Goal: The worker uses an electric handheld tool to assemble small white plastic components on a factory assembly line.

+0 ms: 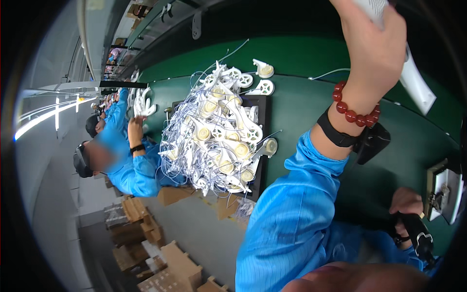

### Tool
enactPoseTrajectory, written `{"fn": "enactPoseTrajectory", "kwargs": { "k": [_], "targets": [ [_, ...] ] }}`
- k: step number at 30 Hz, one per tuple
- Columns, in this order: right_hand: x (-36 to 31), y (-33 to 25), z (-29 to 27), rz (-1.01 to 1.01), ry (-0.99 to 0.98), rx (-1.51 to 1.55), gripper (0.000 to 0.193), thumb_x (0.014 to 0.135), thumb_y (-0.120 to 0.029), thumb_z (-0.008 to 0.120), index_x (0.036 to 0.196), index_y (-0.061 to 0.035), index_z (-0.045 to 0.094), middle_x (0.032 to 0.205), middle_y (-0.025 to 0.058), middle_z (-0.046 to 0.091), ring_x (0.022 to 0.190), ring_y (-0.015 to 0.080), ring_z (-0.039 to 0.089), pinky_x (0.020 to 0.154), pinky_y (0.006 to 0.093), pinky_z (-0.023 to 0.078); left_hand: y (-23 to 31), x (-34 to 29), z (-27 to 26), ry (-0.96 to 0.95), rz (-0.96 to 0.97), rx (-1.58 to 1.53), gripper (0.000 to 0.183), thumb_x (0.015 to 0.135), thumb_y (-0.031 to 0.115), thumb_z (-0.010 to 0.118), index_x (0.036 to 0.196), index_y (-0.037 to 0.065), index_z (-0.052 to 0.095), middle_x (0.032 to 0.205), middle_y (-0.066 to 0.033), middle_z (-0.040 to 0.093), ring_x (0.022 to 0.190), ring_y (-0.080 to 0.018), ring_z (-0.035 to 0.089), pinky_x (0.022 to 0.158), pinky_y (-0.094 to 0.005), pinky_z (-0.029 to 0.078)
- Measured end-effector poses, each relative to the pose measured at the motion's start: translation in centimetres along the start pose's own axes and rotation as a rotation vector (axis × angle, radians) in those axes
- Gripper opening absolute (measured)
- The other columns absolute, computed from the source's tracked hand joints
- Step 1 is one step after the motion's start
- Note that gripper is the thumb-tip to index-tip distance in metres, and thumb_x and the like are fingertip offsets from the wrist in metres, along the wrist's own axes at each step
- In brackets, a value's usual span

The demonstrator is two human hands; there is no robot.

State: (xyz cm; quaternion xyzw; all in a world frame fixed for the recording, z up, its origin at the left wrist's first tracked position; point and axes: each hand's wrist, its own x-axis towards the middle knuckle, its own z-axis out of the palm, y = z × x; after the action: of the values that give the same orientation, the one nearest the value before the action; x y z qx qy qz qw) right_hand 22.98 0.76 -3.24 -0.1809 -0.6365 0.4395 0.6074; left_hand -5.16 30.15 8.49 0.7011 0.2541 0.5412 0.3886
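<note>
My left hand [373,46] is raised at the top right, its fingers closed round a white plastic part with a ribbed face [373,9]. The fingertips are cut off by the upper edge. A smooth white curved piece [417,87] shows just beyond that hand; I cannot tell whether it belongs to the same part. Red beads and a black strap with a black box circle the left wrist. At the lower right, in shadow, my right hand [407,202] is curled near the green table; what it holds, if anything, is hidden. A black strapped device [418,233] covers its wrist.
A dark tray [264,109] is heaped with white plastic parts with wheels and thin wires [214,131]. Several loose parts [264,69] lie beside it on the green table [296,117]. A metal fixture [441,194] stands at right. A co-worker in blue [131,165] sits left; cardboard boxes [177,263] stand below.
</note>
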Motion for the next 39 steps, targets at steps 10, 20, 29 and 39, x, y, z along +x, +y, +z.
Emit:
{"fn": "enactPoseTrajectory", "kwargs": {
  "k": [10, 20, 29, 39],
  "targets": [
    [-0.1, -2.3, 4.2, 0.172, 0.170, -0.230, 0.033, 0.085, -0.021, 0.075, 0.106, -0.0060, 0.055, 0.080, 0.0087, 0.063, 0.072, 0.0223, 0.060, 0.068, 0.0358, 0.049, 10.7, -8.4, 13.5, -0.086, 0.352, 0.317, 0.062, 0.072, -0.007, 0.059, 0.131, 0.011, 0.056, 0.111, -0.0171, 0.049, 0.099, -0.0366, 0.053, 0.087, -0.0421, 0.047],
    [-0.6, -2.1, 4.2, 0.240, 0.259, -0.324, 0.029, 0.085, 0.004, 0.068, 0.111, -0.0051, 0.057, 0.092, 0.0029, 0.061, 0.082, 0.0104, 0.059, 0.073, 0.0270, 0.050, 10.4, -21.8, 11.1, -0.646, 0.109, 0.985, 0.043, 0.089, 0.013, 0.052, 0.128, 0.025, 0.064, 0.100, -0.0120, 0.055, 0.093, -0.0304, 0.058, 0.078, -0.0419, 0.046],
    [-0.1, -8.3, 3.2, 0.251, 0.577, -0.338, 0.020, 0.085, -0.001, 0.074, 0.098, -0.0053, 0.059, 0.087, 0.0006, 0.061, 0.078, 0.0079, 0.058, 0.066, 0.0249, 0.048, 10.3, -23.0, 13.2, -0.742, 0.040, 0.930, 0.068, 0.076, 0.012, 0.077, 0.140, 0.015, 0.054, 0.118, -0.0130, 0.056, 0.103, -0.0322, 0.056, 0.086, -0.0424, 0.045],
    [-4.4, -8.4, 3.8, 0.334, 0.658, -0.381, 0.024, 0.086, 0.002, 0.069, 0.101, -0.0066, 0.051, 0.090, 0.0098, 0.064, 0.085, 0.0172, 0.063, 0.074, 0.0311, 0.051, 8.8, -21.6, 13.7, -0.865, -0.025, 0.851, 0.073, 0.072, 0.028, 0.085, 0.136, 0.008, 0.056, 0.114, -0.0113, 0.063, 0.103, -0.0299, 0.060, 0.087, -0.0409, 0.046]
  ]
}}
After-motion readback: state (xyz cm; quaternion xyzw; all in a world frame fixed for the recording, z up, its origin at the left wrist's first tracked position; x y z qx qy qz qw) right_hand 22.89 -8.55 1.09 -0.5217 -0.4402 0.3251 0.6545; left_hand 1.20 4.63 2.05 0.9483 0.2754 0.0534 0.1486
